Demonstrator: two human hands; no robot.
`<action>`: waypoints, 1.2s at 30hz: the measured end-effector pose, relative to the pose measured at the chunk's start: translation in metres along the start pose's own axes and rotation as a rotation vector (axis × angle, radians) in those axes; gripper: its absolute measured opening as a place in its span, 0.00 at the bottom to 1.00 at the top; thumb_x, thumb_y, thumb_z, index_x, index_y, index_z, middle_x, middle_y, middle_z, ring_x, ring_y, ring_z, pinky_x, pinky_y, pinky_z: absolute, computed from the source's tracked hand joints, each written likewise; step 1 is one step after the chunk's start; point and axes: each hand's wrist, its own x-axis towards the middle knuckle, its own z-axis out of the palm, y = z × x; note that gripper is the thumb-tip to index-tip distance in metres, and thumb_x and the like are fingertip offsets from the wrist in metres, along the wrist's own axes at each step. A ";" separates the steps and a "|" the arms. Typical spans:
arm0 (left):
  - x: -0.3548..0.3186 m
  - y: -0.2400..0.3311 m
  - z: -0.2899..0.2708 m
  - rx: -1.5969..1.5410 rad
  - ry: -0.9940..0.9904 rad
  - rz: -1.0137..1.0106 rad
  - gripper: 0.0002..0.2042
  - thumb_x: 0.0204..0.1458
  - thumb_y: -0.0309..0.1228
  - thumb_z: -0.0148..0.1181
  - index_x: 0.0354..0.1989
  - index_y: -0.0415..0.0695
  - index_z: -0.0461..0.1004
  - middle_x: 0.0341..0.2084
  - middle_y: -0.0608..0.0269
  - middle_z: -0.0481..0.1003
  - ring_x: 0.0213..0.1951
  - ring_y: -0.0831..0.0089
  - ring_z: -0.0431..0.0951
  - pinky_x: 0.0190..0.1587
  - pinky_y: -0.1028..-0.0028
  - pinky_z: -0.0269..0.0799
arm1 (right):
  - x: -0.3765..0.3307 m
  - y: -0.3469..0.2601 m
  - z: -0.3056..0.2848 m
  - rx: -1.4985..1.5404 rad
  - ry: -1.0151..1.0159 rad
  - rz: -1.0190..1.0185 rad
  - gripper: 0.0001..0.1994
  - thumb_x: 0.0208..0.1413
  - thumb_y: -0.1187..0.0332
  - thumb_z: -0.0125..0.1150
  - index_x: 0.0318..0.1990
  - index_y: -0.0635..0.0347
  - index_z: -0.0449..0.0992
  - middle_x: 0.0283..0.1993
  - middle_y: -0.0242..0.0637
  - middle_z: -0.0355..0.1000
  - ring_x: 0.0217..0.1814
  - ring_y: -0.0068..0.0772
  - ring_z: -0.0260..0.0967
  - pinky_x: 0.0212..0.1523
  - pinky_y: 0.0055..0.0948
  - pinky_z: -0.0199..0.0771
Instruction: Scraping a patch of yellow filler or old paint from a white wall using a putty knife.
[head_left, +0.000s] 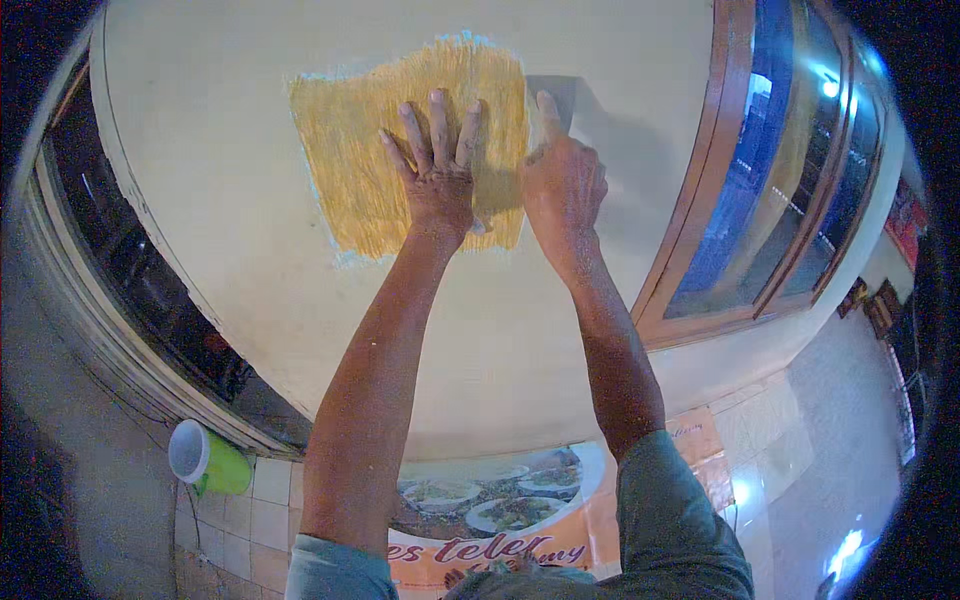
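A rough yellow-ochre patch [350, 150] with streaks and pale blue ragged edges stands out on the cream wall [250, 300]. My left hand [440, 170] lies against the patch, its fingers spread and pointing up. Just beyond the patch's right edge, my right hand [565, 185] is closed, with the index finger stretched upward along a flat grey scraper [567, 95]. The scraper's blade shows at the fingertip, close to the wall; its handle is hidden in my fist. Whether the blade touches the wall I cannot tell.
A wood-framed window [740, 200] bounds the wall on the right, and a dark opening [140, 230] on the left. Below, a printed banner [590, 520] covers part of the tiled floor [225, 540]. A green bucket [215, 460] lies or leans at the lower left.
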 end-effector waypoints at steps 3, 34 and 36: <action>-0.002 -0.004 0.004 -0.008 -0.007 -0.010 0.79 0.13 0.52 0.84 0.77 0.61 0.30 0.76 0.45 0.29 0.73 0.32 0.29 0.68 0.27 0.29 | -0.024 0.003 0.005 -0.020 -0.082 0.007 0.21 0.49 0.69 0.63 0.54 0.55 0.75 0.31 0.55 0.77 0.35 0.58 0.78 0.36 0.55 0.78; -0.005 -0.007 0.015 -0.092 0.031 -0.005 0.77 0.16 0.46 0.84 0.77 0.62 0.29 0.75 0.44 0.28 0.73 0.30 0.28 0.67 0.26 0.29 | -0.049 0.008 0.005 -0.043 -0.205 0.068 0.32 0.50 0.72 0.60 0.66 0.48 0.68 0.28 0.52 0.76 0.34 0.57 0.77 0.36 0.52 0.75; -0.004 -0.003 0.015 -0.093 0.049 -0.004 0.76 0.18 0.46 0.84 0.77 0.61 0.30 0.75 0.44 0.28 0.73 0.30 0.28 0.67 0.26 0.29 | -0.037 0.005 0.005 -0.032 -0.176 0.071 0.32 0.50 0.72 0.60 0.66 0.49 0.68 0.28 0.53 0.76 0.34 0.58 0.77 0.36 0.53 0.75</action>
